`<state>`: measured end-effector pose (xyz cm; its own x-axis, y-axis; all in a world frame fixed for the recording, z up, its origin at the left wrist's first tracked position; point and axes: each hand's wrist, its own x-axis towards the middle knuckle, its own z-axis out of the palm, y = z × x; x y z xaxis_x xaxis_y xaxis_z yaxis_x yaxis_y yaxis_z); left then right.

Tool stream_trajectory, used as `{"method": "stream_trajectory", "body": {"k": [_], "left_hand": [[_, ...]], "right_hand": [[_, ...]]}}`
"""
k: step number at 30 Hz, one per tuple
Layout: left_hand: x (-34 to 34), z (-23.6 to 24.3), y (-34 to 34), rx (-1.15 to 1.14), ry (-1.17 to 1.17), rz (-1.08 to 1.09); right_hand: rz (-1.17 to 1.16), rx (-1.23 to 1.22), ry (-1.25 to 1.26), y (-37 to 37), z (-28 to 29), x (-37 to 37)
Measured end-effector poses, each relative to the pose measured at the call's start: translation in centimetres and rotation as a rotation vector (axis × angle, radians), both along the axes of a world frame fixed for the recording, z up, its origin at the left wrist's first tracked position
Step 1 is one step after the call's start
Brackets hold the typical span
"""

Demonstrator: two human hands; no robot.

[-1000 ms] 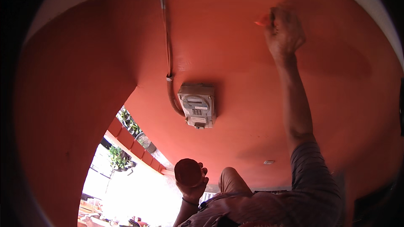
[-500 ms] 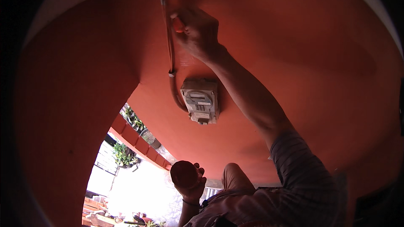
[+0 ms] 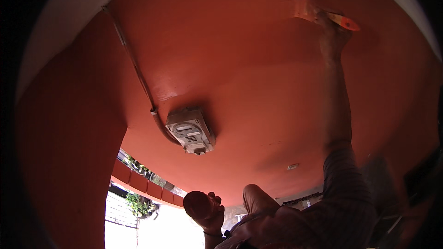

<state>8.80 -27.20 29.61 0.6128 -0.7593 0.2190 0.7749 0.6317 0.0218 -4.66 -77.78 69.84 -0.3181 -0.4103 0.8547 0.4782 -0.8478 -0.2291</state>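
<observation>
High against the terracotta-red painted wall (image 3: pixel 258 64), I saw the right hand (image 3: pixel 333 37) stretched up at full reach, fingers closed around the orange-handled flat paintbrush (image 3: pixel 323 14), whose pale bristles were pressed to the surface near the top of the picture, just below the white band (image 3: pixel 83 14) where the red stopped. Low in the view, the left hand (image 3: pixel 210 210) was wrapped around a small rounded red-coated pot (image 3: pixel 196 204), held close to the body and well apart from the brush; I could not make out what was inside it.

As far as I could judge, the wall was nearly covered: red ran evenly around the grey box-shaped meter (image 3: pixel 190 130) and along the thin cable (image 3: pixel 134 64) climbing from it, with only the strip near the white band seeming to be left. Whether the patch under the bristles was fresh I could not tell.

Compared with half a second before, the right arm had swung away from the cable, where the brush had then been working just above the meter, back out to the upper right, close to where it had been a second ago. The left hand and pot had hardly shifted. Beyond the low red parapet (image 3: pixel 143 182), green plants (image 3: pixel 138 203) showed in bright daylight.
</observation>
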Motion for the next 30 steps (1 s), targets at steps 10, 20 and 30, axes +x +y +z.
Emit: {"method": "stream_trajectory", "body": {"k": [10,20,30], "left_hand": [[-1.8,1.9,-2.6,-0.013,0.048,-0.140],[-2.5,3.4,-3.2,-0.008,-0.024,-0.149],[-2.6,3.0,-4.9,0.016,-0.037,-0.250]], "right_hand": [[-0.358,0.086,-0.003,-11.6,0.9,-16.0],[-1.234,-0.179,0.167,-12.5,2.0,-10.8],[-0.492,-0.415,0.206,1.6,1.7,-1.5]]}}
